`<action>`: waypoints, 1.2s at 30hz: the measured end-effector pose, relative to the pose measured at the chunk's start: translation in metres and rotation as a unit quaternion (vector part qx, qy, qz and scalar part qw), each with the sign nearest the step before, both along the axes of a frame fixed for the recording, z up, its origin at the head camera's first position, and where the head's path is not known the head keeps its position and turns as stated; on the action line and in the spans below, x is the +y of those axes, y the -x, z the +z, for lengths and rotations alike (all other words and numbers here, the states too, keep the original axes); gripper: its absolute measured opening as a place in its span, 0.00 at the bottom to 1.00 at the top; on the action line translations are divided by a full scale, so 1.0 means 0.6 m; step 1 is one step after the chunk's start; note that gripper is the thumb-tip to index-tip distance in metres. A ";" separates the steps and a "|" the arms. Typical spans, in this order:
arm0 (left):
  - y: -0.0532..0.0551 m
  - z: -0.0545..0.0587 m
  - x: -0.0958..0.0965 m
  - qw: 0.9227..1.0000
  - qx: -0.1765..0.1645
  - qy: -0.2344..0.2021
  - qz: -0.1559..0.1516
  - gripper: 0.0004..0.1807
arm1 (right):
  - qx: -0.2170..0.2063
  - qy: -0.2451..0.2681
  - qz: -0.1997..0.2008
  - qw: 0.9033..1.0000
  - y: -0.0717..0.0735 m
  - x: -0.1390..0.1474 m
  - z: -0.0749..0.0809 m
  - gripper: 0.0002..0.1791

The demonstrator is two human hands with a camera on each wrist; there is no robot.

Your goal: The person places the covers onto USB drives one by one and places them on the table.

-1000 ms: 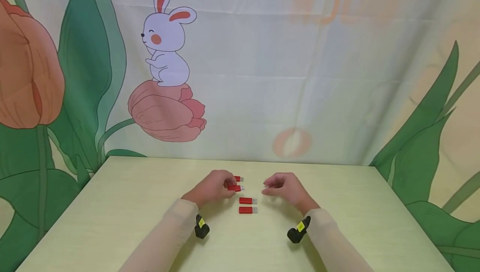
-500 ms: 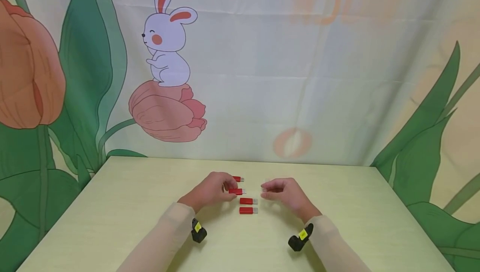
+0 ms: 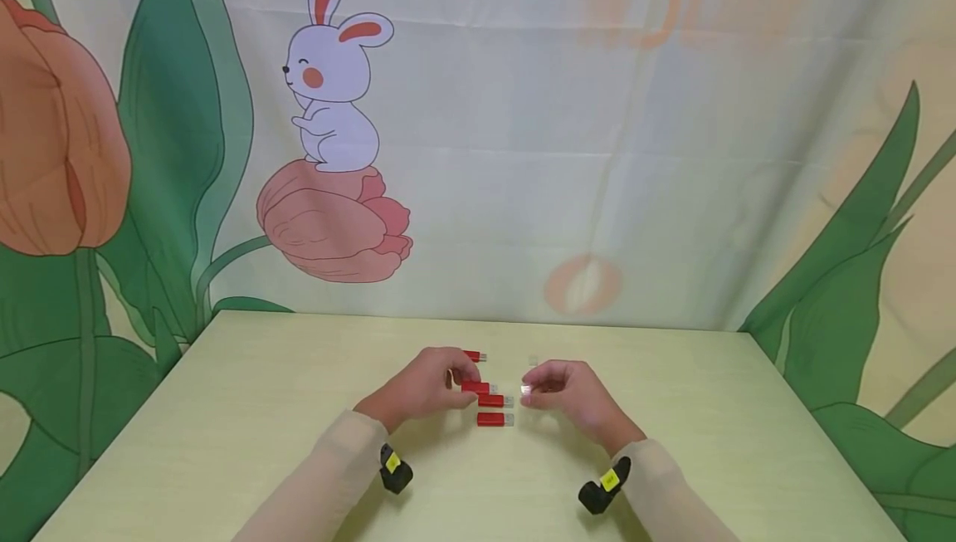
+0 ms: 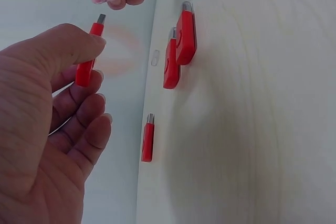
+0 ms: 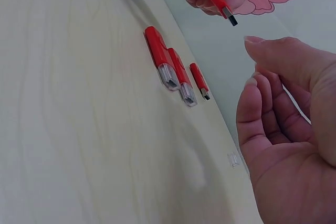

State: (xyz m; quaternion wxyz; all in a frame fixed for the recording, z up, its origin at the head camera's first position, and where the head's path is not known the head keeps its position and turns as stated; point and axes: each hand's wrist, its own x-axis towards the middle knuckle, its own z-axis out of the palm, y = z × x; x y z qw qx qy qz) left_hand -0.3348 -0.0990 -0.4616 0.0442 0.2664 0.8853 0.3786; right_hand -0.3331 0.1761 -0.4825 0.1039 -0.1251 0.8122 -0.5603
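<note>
In the head view my left hand (image 3: 429,384) pinches a red USB flash drive (image 3: 475,388) between thumb and fingers. Its bare metal plug (image 4: 101,18) points towards my right hand (image 3: 578,397), clear of the table in the left wrist view. My right hand pinches a small clear cap (image 3: 526,390), seen also between its fingertips in the left wrist view. A gap separates plug and cap. Two red flash drives with clear caps on lie nearer me, the far one (image 3: 490,401) just behind the near one (image 3: 490,420).
A red flash drive (image 5: 198,78) with its metal plug bare lies farther back, partly behind my left hand in the head view. To its right on the pale wooden table (image 3: 261,442) is a loose clear cap (image 5: 233,159). A printed curtain (image 3: 478,193) hangs behind the table.
Both hands have come a little nearer to me, with the flash drive in the left and the cap in the right. The loose cap behind the right hand now shows more plainly.
</note>
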 end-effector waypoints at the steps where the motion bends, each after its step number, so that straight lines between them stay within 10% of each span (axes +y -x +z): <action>1: -0.002 0.000 0.000 1.000 -0.004 -0.005 -0.001 0.07 | 0.001 0.003 0.001 1.000 -0.001 0.000 -0.001 0.21; 36: -0.028 0.003 0.001 0.995 0.016 -0.091 -0.046 0.08 | -0.003 0.048 0.050 0.998 -0.028 -0.008 0.020 0.24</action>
